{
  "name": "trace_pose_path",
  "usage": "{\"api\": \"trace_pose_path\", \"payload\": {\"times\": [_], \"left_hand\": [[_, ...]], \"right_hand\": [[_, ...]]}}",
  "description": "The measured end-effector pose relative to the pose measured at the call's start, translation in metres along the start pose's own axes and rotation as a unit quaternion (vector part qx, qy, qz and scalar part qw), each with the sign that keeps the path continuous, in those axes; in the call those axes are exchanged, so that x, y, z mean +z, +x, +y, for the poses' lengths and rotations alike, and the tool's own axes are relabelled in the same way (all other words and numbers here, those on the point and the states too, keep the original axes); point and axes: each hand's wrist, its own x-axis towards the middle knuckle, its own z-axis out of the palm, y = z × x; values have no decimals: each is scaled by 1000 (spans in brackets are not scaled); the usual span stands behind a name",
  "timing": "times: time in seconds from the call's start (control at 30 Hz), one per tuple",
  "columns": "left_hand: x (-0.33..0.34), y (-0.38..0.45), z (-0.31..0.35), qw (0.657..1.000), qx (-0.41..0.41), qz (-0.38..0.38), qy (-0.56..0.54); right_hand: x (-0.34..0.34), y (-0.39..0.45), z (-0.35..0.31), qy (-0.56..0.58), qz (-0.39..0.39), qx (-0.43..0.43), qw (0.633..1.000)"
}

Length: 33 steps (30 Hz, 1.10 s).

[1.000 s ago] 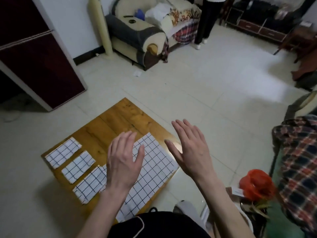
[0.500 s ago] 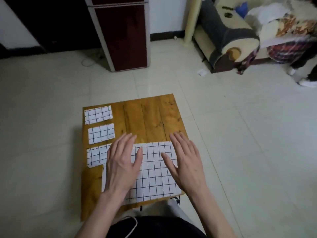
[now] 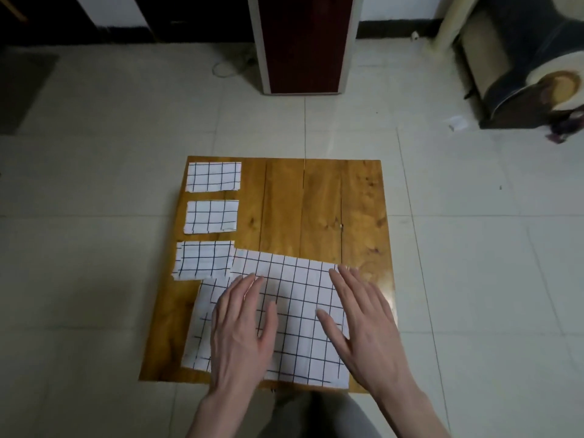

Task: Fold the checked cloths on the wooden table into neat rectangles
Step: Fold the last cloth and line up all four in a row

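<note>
Both hands, left hand point(image 3: 241, 330) and right hand point(image 3: 368, 324), lie flat with fingers straight on the unfolded checked cloth point(image 3: 297, 298) at the tabletop's point(image 3: 319, 200) 6 o'clock edge; seemingly thin, limp, light fabric, best pinched at corners; three folded cloths point(image 3: 212, 215) line 9 o'clock.

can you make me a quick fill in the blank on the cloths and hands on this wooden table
1. Down the left side of the wooden table lie ____ small folded cloths.
2. Both hands rest on the ____ cloth, which is spread flat.
3. The left hand and right hand lie with fingers ____.

Missing words: three; large; straight
</note>
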Motion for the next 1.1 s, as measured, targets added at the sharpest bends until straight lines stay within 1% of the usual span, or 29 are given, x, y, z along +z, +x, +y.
{"api": "trace_pose_path", "payload": {"times": [0.13,0.3,0.43,0.53,0.67,0.8,0.97,1.1], "left_hand": [[62,-3,-39,1000,-15,-24,1],[143,-13,-86,996,-61,-60,-7],[200,-29,-110,991,-100,-91,6],[230,-41,-120,991,-104,-83,33],[249,-53,-125,987,-106,-96,74],[256,-54,-123,986,-109,-91,85],[258,-48,-115,984,-110,-107,94],[262,-49,-98,983,-84,-125,105]], "right_hand": [[62,3,21,-13,-20,-2,1000],[145,5,50,-13,-74,-14,997],[206,7,73,-12,-127,-63,990],[238,12,83,-26,-151,-89,984],[264,18,95,-41,-159,-116,980],[278,21,104,-60,-161,-126,977],[277,20,117,-73,-151,-137,976],[264,13,139,-85,-155,-125,976]]}}
